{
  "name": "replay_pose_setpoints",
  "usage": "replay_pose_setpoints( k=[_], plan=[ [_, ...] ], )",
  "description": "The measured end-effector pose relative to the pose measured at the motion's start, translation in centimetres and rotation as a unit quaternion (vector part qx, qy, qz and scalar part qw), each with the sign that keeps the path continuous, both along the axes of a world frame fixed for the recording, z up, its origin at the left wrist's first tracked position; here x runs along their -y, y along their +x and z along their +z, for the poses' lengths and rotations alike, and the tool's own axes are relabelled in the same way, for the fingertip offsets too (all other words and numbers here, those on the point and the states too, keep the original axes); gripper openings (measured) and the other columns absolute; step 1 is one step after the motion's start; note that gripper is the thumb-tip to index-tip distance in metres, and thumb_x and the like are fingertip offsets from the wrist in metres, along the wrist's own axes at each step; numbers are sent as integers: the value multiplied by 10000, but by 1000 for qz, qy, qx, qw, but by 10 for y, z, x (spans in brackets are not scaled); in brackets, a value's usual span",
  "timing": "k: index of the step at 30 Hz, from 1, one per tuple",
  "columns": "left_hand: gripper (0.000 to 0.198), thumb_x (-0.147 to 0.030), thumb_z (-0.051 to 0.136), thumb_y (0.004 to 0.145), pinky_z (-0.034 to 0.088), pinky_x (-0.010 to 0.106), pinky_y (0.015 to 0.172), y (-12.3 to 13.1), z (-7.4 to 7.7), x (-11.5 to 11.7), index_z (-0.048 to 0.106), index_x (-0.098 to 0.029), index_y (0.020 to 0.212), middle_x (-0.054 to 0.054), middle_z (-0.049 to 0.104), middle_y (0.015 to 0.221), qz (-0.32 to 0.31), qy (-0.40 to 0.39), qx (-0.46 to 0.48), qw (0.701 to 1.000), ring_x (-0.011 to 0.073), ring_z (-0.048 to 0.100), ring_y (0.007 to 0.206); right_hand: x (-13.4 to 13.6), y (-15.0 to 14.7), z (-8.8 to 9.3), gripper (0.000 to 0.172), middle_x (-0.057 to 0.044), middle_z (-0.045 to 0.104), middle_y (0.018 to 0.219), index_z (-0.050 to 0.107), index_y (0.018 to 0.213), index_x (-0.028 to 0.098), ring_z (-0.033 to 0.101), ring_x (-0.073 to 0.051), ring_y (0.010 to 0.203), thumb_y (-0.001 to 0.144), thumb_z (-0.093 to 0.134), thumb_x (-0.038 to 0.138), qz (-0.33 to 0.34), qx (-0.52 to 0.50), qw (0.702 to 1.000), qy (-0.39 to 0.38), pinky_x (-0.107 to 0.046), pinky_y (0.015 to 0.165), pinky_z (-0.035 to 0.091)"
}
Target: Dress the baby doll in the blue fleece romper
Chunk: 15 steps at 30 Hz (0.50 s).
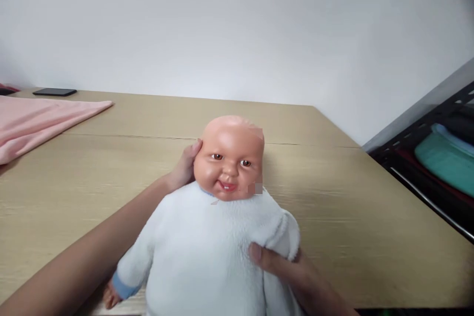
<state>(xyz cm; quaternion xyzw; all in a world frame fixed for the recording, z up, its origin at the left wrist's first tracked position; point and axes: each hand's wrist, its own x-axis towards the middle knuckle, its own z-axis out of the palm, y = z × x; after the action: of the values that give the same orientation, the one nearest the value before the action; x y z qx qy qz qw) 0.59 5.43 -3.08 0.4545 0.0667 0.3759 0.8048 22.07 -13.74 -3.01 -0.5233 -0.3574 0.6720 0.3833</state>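
A baby doll (211,247) in a fluffy white outfit with blue cuffs faces me at the near edge of the table. Its bald plastic head is upright, and one small doll hand shows at the lower left. Behind the side of the head, my left hand (187,163) cups it; the thumb shows by the doll's ear and the other fingers are hidden. Under the doll's arm on the right, my right hand (281,264) grips the torso, thumb pressed on the chest and fingers out of sight behind.
The doll is over a wooden table (333,197) with a seam across it. A pink cloth (33,121) lies at the left, with a dark phone-like slab (55,92) behind it. A white wall (207,34) rises beyond. At the right, a black rack (407,158) holds green fabric (444,158).
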Motion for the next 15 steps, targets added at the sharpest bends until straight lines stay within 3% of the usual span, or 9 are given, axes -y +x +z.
replay_pose_setpoints(
  k=[4, 9, 13, 15],
  plan=[
    [667, -753, 775, 902, 431, 557, 1341, 6, -21, -39, 822, -186, 1250, 121, 842, 1358, -6, -29, -13, 999, 454, 576, 1551, -32, 6, 2, 822, -121, 789, 1444, 722, 1481, 284, 699, -376, 1425, 787, 939, 667, 3, -14, 1000, 0, -575, 1286, 496],
    [682, -726, 728, 953, 409, 536, 1350, 12, -52, -82, 814, -142, 1296, 151, 838, 1355, -4, -59, -21, 998, 445, 601, 1531, -72, 12, -4, 724, -115, 830, 1339, 775, 1377, 260, 785, -362, 1262, 771, 962, 608, -13, -36, 999, -17, -537, 1208, 572],
    [739, -722, 723, 961, 405, 519, 1352, 20, -58, -107, 772, -135, 1408, 149, 828, 1381, 16, -71, -27, 997, 429, 632, 1505, -96, 20, -18, 652, -114, 856, 1218, 820, 1198, 232, 816, -360, 1148, 706, 976, 631, -30, -39, 997, -54, -489, 1137, 622],
    [767, -724, 730, 949, 422, 525, 1341, 22, -59, -119, 757, -136, 1440, 150, 830, 1375, 24, -79, -32, 996, 431, 658, 1477, -103, 31, -29, 629, -103, 866, 1097, 819, 1148, 233, 829, -335, 1042, 709, 950, 663, -38, -45, 995, -78, -440, 1011, 670]
  ],
)
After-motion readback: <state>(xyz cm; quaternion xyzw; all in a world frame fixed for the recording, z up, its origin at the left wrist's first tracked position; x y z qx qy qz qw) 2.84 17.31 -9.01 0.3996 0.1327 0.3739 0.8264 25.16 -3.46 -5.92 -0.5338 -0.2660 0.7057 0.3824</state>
